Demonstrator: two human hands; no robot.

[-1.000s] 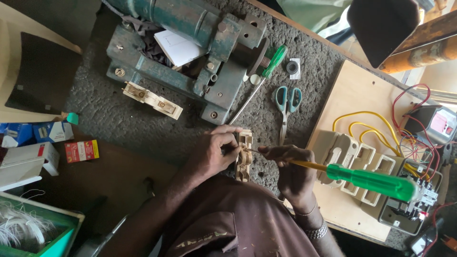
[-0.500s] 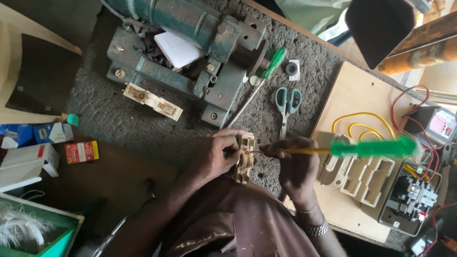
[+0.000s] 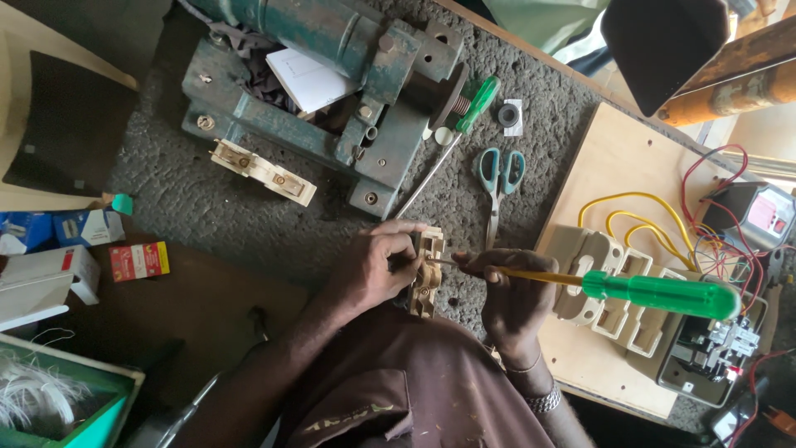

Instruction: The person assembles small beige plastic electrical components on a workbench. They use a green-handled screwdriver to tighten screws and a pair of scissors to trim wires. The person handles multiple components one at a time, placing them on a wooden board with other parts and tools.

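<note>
Screwdriver (image 3: 630, 290) tip hidden between the left fingers (image 3: 406, 249) and the cream switch part (image 3: 427, 278). Part's near face covered by those fingers; screw too small to tell.

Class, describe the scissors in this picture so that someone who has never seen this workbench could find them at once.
Start at the big green machine at the top of the grey bench. Just right of its base, left of the wooden board, lie the scissors, blades pointing towards the person. Their teal loop handles set them apart from the green-handled screwdriver beside them.
</note>
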